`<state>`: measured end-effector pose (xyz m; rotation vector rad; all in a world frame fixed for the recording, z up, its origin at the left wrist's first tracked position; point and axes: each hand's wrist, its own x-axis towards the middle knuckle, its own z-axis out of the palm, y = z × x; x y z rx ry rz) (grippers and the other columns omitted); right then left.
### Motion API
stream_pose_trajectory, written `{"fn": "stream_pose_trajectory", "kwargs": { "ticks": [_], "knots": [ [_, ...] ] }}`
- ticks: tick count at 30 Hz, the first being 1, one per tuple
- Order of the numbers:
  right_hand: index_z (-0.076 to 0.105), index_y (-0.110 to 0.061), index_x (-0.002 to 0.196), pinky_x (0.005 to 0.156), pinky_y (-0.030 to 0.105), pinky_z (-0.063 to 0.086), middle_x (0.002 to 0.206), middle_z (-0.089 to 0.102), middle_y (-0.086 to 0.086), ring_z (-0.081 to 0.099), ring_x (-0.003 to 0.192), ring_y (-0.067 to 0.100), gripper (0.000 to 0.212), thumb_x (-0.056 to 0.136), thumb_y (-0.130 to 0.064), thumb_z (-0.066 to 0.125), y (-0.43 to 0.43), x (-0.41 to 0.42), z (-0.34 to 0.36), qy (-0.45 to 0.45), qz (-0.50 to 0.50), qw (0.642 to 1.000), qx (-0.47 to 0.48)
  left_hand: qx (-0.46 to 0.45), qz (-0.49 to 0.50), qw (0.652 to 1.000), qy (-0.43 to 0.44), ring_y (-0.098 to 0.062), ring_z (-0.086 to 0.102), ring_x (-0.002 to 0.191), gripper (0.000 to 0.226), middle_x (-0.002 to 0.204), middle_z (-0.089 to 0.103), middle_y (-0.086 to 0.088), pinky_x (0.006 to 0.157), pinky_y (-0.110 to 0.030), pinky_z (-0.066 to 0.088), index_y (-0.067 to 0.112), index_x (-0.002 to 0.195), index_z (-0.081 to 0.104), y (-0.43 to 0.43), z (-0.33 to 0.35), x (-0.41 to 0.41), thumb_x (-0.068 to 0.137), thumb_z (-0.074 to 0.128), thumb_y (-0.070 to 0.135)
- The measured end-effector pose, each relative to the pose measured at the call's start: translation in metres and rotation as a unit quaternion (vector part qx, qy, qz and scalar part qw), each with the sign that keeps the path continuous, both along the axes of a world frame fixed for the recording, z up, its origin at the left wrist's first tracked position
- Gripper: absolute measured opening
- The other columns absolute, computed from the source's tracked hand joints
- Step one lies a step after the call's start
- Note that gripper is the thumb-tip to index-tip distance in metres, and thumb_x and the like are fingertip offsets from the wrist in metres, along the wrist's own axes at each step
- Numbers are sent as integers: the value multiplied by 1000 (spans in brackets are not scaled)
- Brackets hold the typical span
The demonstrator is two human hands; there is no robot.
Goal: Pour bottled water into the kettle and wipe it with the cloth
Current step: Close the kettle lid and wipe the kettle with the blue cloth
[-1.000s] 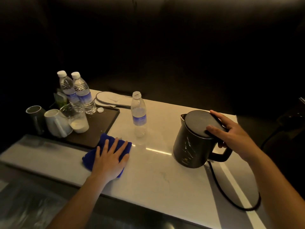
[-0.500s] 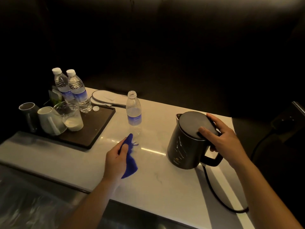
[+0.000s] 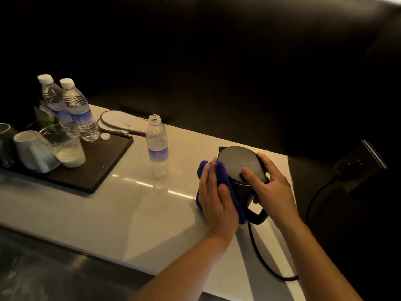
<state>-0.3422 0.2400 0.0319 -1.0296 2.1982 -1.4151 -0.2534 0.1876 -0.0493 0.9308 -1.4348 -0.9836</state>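
A black electric kettle (image 3: 236, 164) with its lid closed stands on the pale marble counter (image 3: 138, 209). My left hand (image 3: 213, 200) presses a blue cloth (image 3: 225, 181) flat against the kettle's left side. My right hand (image 3: 269, 187) rests on the lid's near right edge, above the handle, fingers curled over it. An uncapped, nearly empty water bottle (image 3: 157, 148) stands upright to the left of the kettle. Its white cap (image 3: 105, 136) lies on the dark tray.
A dark tray (image 3: 95, 168) at the left holds two capped full bottles (image 3: 74, 109), a glass (image 3: 65, 146) and mugs (image 3: 30, 151). The kettle's black cord (image 3: 260, 257) runs across the counter toward the right edge. Flat slippers (image 3: 121, 122) lie behind the tray.
My left hand lifted the blue cloth off the counter near the tray and carried it right onto the kettle's side. My right hand stayed on the kettle's lid.
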Motion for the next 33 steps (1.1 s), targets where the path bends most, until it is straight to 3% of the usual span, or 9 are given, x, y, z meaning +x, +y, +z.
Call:
{"fn": "stream_pose_trajectory", "kwargs": {
  "ticks": [4, 8, 9, 12, 15, 18, 24, 29, 33],
  "knots": [
    [42, -48, 137, 71, 35, 62, 133, 53, -9, 61, 106, 21, 61, 82, -56, 67, 1, 1, -1, 2, -7, 1000, -4, 114, -35, 990, 68, -7, 49, 131, 42, 143, 53, 10, 105, -34, 46, 42, 143, 42, -13, -33, 6, 103, 26, 43],
    [42, -45, 139, 75, 43, 62, 135, 52, -10, 60, 108, 22, 65, 81, -58, 66, 0, 5, -4, 19, -25, 999, -7, 318, -34, 939, 127, -16, 64, 109, 31, 108, 69, 9, 73, -14, 52, 36, 114, 61, -23, -9, 8, 103, 33, 38],
    [42, -44, 140, 74, 43, 62, 135, 52, -10, 61, 107, 23, 65, 81, -58, 67, 0, 5, -4, 22, -28, 999, -7, 331, -40, 932, 138, -18, 63, 115, 33, 114, 69, 7, 78, -17, 52, 38, 117, 61, -22, 1, 7, 102, 32, 43],
    [41, -45, 140, 75, 42, 62, 136, 52, -12, 60, 110, 21, 65, 81, -57, 67, 1, 5, -4, 19, -25, 999, -9, 156, -26, 984, 84, -7, 30, 145, 48, 156, 32, 25, 115, -36, 34, 56, 146, 25, -6, 23, 0, 98, 17, 61],
    [40, -47, 139, 75, 38, 62, 132, 50, -15, 60, 111, 20, 64, 81, -56, 67, 1, 5, -3, 19, -19, 1000, -7, 30, -4, 999, 15, -3, 17, 149, 46, 152, 11, 44, 120, -42, 24, 62, 146, 6, 4, 26, -4, 100, 11, 57],
    [42, -47, 140, 73, 40, 62, 134, 53, -12, 62, 107, 23, 65, 81, -57, 68, 0, 4, -4, 19, -24, 1000, -6, 46, -15, 998, 40, -8, 33, 144, 45, 151, 31, 35, 115, -45, 35, 55, 146, 24, -5, 13, -3, 101, 18, 53],
    [44, -50, 137, 64, 31, 60, 130, 56, -10, 65, 96, 25, 63, 79, -59, 68, 1, 4, -1, 3, -28, 1000, -9, 208, -76, 967, 123, -7, 62, 113, 36, 124, 67, 6, 97, -30, 52, 31, 128, 61, -36, -10, 5, 104, 34, 33],
    [47, -45, 138, 52, 22, 53, 129, 55, -5, 64, 85, 24, 64, 80, -53, 71, 2, 2, 1, -26, -19, 999, -12, 332, -132, 930, 84, -28, 69, 98, 34, 93, 75, -5, 93, -52, 54, 24, 93, 75, -68, -6, 9, 95, 44, 37],
    [48, -48, 136, 53, 20, 51, 124, 57, -6, 64, 84, 24, 61, 80, -50, 72, 0, -5, 10, -48, 2, 999, 10, 213, -125, 963, 106, -11, 54, 124, 39, 136, 58, 12, 101, -38, 50, 47, 134, 50, -33, 23, 3, 100, 32, 49]
  ]
}}
